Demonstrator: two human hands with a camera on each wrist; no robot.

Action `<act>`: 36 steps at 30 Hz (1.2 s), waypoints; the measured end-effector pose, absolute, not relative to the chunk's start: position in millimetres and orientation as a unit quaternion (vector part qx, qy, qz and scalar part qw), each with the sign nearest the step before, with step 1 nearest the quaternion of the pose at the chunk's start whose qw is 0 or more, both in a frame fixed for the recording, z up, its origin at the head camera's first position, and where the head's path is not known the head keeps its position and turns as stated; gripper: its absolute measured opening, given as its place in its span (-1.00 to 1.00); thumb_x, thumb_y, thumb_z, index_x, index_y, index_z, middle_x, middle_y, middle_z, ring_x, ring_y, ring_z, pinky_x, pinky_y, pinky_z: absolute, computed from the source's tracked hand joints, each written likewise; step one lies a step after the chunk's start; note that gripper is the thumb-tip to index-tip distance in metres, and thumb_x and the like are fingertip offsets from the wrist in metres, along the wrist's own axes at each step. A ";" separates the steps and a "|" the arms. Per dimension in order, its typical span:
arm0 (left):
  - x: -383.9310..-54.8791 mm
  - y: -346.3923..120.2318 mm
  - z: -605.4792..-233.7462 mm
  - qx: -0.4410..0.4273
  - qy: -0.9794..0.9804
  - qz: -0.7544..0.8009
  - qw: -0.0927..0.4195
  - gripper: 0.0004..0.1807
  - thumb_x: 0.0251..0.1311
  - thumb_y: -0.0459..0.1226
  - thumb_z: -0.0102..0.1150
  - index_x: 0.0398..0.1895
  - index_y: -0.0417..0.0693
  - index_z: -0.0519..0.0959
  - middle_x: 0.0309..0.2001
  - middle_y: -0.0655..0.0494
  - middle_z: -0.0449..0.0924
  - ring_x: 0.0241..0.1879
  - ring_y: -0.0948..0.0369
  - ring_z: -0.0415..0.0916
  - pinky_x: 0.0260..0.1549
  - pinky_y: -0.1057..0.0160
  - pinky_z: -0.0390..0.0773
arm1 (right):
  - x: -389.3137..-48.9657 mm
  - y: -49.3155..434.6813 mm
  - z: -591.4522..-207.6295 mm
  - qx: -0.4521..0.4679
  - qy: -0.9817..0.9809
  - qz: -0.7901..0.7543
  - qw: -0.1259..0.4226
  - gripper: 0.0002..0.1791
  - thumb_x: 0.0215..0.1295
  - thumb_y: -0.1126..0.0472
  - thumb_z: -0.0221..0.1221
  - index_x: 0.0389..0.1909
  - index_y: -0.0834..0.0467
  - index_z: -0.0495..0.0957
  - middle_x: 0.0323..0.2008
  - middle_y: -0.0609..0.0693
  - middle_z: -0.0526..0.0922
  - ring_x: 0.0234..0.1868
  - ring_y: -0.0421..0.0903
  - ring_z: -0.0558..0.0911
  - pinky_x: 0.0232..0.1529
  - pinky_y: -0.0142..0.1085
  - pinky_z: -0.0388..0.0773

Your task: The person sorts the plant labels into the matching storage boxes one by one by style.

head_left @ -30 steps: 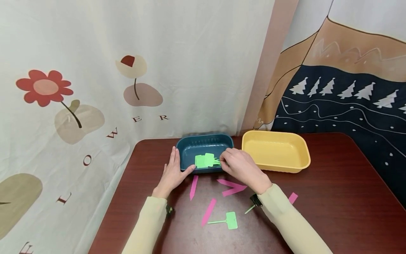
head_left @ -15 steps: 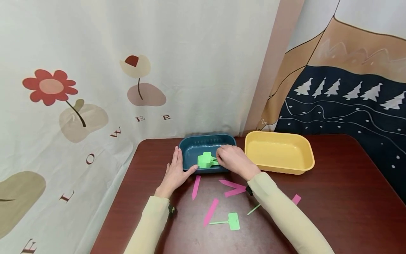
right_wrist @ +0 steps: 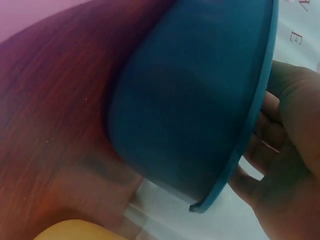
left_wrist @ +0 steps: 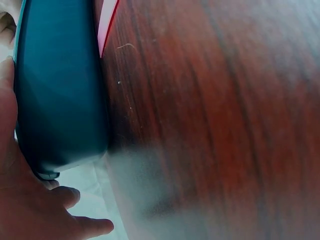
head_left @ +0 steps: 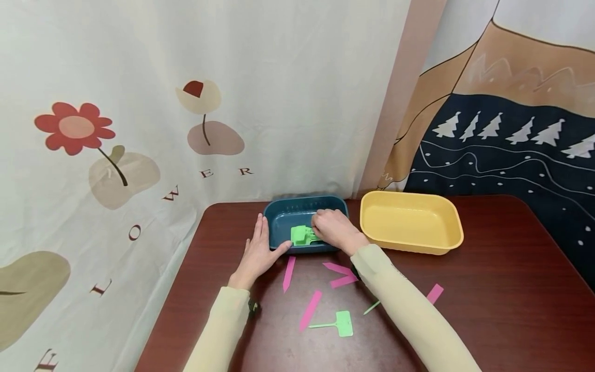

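Note:
A dark blue plastic basin (head_left: 279, 212) stands at the back of the table, with several light-green T-shaped plant labels (head_left: 300, 235) piled inside. My left hand (head_left: 256, 253) rests along the basin's left end, its fingers straight outside and the thumb at the front rim. My right hand (head_left: 335, 227) reaches over the right side of the basin, fingers curled at the stems of the green plant labels; its fingertips are hidden in the head view. In the right wrist view the curled right hand (right_wrist: 285, 145) shows beyond the basin rim.
A yellow basin (head_left: 411, 219) stands right of the blue one. Several pink pointed strips (head_left: 310, 311) lie on the table (head_left: 502, 289) in front. A green plant label (head_left: 344, 324) lies near them, and another green stem (head_left: 372, 307) shows beside the right sleeve.
My right hand has moved left and further into the basin along the green stems. The uppermost green plant label sits lower. My left hand stays at the basin's left end.

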State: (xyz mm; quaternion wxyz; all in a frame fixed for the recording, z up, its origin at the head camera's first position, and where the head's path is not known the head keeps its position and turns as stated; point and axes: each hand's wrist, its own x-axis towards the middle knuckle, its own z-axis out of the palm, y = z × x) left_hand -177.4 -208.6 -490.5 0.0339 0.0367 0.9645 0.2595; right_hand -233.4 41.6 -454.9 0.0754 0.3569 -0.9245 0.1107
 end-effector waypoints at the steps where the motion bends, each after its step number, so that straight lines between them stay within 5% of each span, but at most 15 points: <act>1: -177.6 -208.1 -490.4 0.037 0.964 0.261 0.035 0.25 0.30 0.40 0.07 0.67 -0.21 -0.25 0.69 -0.04 -0.47 0.63 -0.10 -0.18 0.45 -0.40 -0.08 | -232.6 42.9 -455.0 0.350 -0.927 0.109 0.076 -0.86 0.45 0.25 0.21 -0.29 0.13 0.73 -0.34 0.00 0.66 -0.32 -0.04 0.63 -0.26 -0.13 0.61; 6: -177.7 -207.9 -489.7 0.035 0.964 0.260 0.040 0.26 0.30 0.40 0.08 0.68 -0.20 -0.28 0.68 0.01 -0.54 0.62 -0.13 -0.12 0.46 -0.39 -0.10 | -223.1 58.2 -453.3 0.296 -0.941 0.126 0.104 -0.75 0.43 0.11 0.29 0.00 0.14 0.71 -0.09 0.04 0.68 -0.05 0.05 0.65 -0.08 -0.02 0.57; 15: -177.8 -208.9 -490.1 0.046 0.966 0.253 0.036 0.31 0.25 0.47 0.03 0.67 -0.22 -0.30 0.69 -0.07 -0.49 0.60 -0.18 -0.06 0.45 -0.40 -0.10 | -183.4 108.9 -446.2 0.234 -0.942 0.202 0.130 -0.54 0.42 -0.02 0.30 0.19 0.17 0.63 0.17 0.12 0.62 0.19 0.13 0.58 0.16 0.12 0.50; 26: -180.4 -212.5 -489.1 0.049 0.966 0.248 0.048 0.27 0.31 0.44 -0.01 0.67 -0.18 -0.36 0.68 -0.09 -0.55 0.64 -0.17 -0.38 0.42 -0.46 -0.11 | -138.7 164.9 -459.4 0.192 -0.953 0.207 0.108 -0.28 0.44 -0.14 0.25 0.44 0.21 0.42 0.37 0.20 0.48 0.36 0.23 0.46 0.25 0.27 0.40; 36: -170.7 -208.6 -488.8 0.092 0.970 0.221 -0.048 0.11 0.39 0.31 0.07 0.69 -0.15 -0.14 0.68 -0.11 -0.45 0.63 -0.19 -0.38 0.39 -0.52 -0.14 | -116.6 198.3 -474.9 0.163 -0.961 0.177 0.137 -0.31 0.41 -0.12 0.27 0.37 0.26 0.47 0.35 0.27 0.48 0.34 0.29 0.44 0.26 0.34 0.35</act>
